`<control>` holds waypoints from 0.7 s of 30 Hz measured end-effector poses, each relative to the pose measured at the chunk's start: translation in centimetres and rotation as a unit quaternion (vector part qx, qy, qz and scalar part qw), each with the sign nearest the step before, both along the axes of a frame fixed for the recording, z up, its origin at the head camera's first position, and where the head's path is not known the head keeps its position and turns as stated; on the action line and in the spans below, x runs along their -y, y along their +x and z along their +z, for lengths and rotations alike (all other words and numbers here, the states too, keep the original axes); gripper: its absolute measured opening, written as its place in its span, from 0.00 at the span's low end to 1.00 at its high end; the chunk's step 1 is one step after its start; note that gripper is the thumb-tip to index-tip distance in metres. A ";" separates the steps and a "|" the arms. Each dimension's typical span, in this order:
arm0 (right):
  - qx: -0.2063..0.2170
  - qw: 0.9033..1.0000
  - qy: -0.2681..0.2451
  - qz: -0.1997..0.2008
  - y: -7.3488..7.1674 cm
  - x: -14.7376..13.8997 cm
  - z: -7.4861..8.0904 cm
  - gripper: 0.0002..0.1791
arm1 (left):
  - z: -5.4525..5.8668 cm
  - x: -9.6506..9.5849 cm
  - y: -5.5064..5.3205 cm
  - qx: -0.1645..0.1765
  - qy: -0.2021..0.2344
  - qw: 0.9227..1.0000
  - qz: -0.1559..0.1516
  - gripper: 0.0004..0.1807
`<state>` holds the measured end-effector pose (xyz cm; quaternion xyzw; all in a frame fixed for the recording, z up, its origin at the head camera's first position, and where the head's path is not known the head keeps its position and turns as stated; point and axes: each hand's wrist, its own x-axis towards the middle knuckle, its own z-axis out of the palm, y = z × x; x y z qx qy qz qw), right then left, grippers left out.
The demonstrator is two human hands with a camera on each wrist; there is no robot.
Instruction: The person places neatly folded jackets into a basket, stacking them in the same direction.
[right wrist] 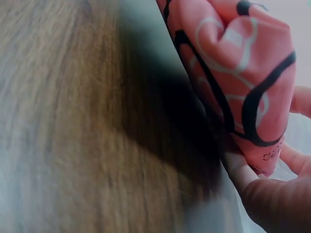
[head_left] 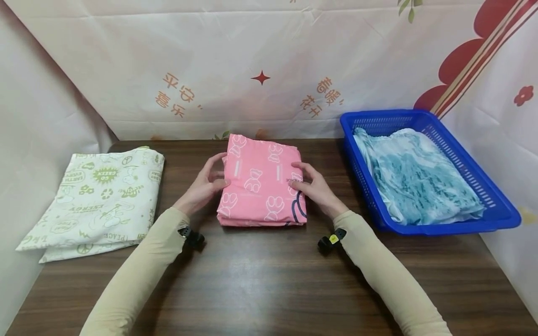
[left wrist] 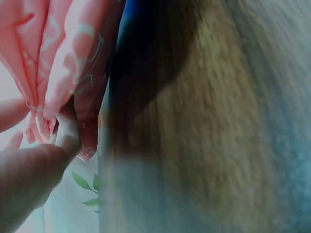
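A pink folded cloth (head_left: 260,196) with white outline figures and a dark-blue print at its near right corner lies in the middle of the table. My left hand (head_left: 204,184) grips its left side, thumb at the upper edge. In the left wrist view, a finger (left wrist: 68,128) goes in under the gathered pink folds. On the opposite side, my right hand (head_left: 317,189) holds the right edge with fingertips on top. The right wrist view shows the bundle's thick folded end (right wrist: 243,92) between the digits of that hand.
A white cloth with green print (head_left: 101,200) lies folded at the left of the brown wooden table (head_left: 260,280). At the right stands a blue plastic basket (head_left: 365,186) with a teal-and-white cloth (head_left: 420,182) inside. A printed fabric backdrop (head_left: 260,46) rises behind the table.
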<state>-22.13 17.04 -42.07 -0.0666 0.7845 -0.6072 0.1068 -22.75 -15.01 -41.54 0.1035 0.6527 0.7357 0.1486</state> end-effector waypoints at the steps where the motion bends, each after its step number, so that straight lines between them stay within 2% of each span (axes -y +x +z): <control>1: 0.002 1.000 0.000 -0.002 0.0 -0.1 0.1 0.33 | 0.1 -0.2 0.1 -0.012 -0.014 1.000 0.005 0.38; 4: 0.004 1.000 0.000 0.000 0.0 -0.5 0.4 0.36 | 0.5 -0.6 0.2 -0.034 -0.045 0.998 0.006 0.35; 10: 0.008 1.000 -0.024 0.012 0.1 -1.2 1.0 0.40 | 0.9 -1.5 0.5 -0.028 -0.070 0.997 -0.003 0.30; 17: 0.015 0.998 -0.053 0.020 0.3 -2.0 1.6 0.42 | 1.5 -2.1 0.5 -0.055 -0.115 0.992 -0.012 0.29; 21: 0.016 0.999 -0.049 0.013 0.4 -2.3 2.4 0.42 | 2.0 -2.5 0.4 -0.055 -0.142 0.988 -0.011 0.29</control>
